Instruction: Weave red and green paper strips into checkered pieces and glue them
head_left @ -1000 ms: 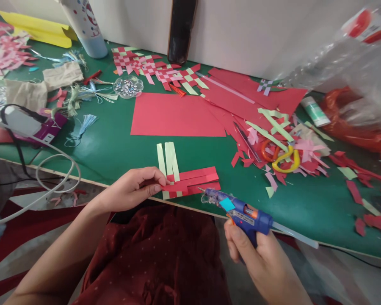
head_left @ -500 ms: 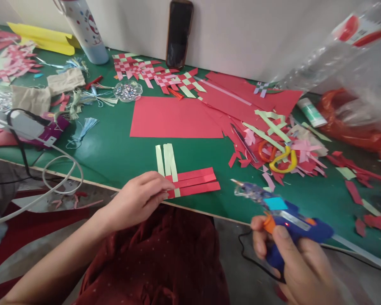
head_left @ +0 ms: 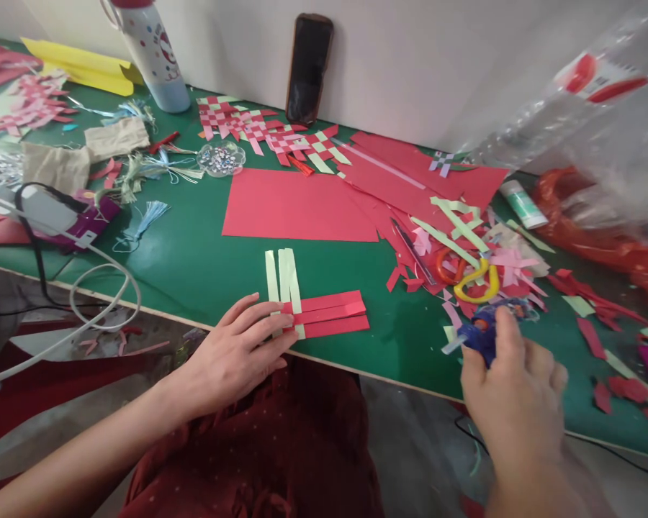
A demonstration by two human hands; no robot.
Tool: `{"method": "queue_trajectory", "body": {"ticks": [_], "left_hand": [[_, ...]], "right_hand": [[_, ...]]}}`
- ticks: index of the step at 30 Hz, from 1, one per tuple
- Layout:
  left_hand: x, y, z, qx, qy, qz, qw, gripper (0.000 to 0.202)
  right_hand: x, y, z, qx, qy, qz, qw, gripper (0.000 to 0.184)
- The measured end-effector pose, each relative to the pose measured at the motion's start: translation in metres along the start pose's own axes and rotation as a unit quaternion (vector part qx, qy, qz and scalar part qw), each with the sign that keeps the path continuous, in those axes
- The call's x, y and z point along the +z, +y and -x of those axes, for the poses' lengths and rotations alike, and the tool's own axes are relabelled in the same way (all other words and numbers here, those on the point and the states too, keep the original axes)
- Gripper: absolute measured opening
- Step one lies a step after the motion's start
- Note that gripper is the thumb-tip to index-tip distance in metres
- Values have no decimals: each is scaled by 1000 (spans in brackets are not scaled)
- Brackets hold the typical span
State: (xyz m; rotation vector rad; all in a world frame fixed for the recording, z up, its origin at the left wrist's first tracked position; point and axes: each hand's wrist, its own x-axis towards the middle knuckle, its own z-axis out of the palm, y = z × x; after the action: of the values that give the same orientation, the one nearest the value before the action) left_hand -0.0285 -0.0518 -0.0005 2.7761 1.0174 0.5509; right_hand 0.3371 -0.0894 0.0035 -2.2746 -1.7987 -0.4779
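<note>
My left hand lies with its fingers spread over the left end of some red paper strips at the table's front edge. Pale green strips cross the red ones there and stick out toward the back; part of the crossing is under my fingers. On the right, my right hand is wrapped around a blue glue gun, its nozzle turned away to the right and a clear glue stick poking out at the rear. Just behind it are yellow-handled scissors.
A red sheet lies mid-table, with paper scraps and a glue tube to the right. Woven paper pieces, a bead dish, a bottle and a phone stand or lie behind. A white cable loops at left.
My right hand has swung the glue gun away from the strips, up and turned round, over the table near the scissors. My left hand's fingers have spread flat on the strips.
</note>
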Motion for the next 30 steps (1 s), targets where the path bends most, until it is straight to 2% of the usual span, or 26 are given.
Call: {"method": "queue_trajectory", "body": {"ticks": [4,7,9,10,13,15,17,19,23,30], "left_hand": [[2,-5,6,5,-5,-3,1000,34],[2,-9,7,18,-18,-11,1000,35],[0,-13,7,30,-31,-16,999,36],[-2,-15,7,35,-36,-19,999,37],[-4,-21,6,45,-42,-24,998,42],[-4,-24,5,55,-46,-27,997,47],[-2,-27,5,70,-48,-30,996,52],[1,-28,5,84,-50,-34,995,56],[4,-29,5,89,-60,-25,994,58],[5,-31,4,83,-64,-10,994,53]], "right_hand": [[13,5,0,-25,-2,-21,999,66],[1,5,3,-37,-21,-32,999,65],[-14,-6,7,-20,-7,-14,1000,60],[-21,-15,10,-23,2,-17,1000,59],[-34,-62,19,-134,60,-112,983,50],[-32,-98,27,-213,24,-172,962,44],[-26,-127,33,-239,-22,-196,951,36],[-19,-144,37,-244,-37,-203,947,33],[-15,-151,41,-235,-47,-197,951,32],[-13,-141,42,-199,-55,-166,964,31]]}}
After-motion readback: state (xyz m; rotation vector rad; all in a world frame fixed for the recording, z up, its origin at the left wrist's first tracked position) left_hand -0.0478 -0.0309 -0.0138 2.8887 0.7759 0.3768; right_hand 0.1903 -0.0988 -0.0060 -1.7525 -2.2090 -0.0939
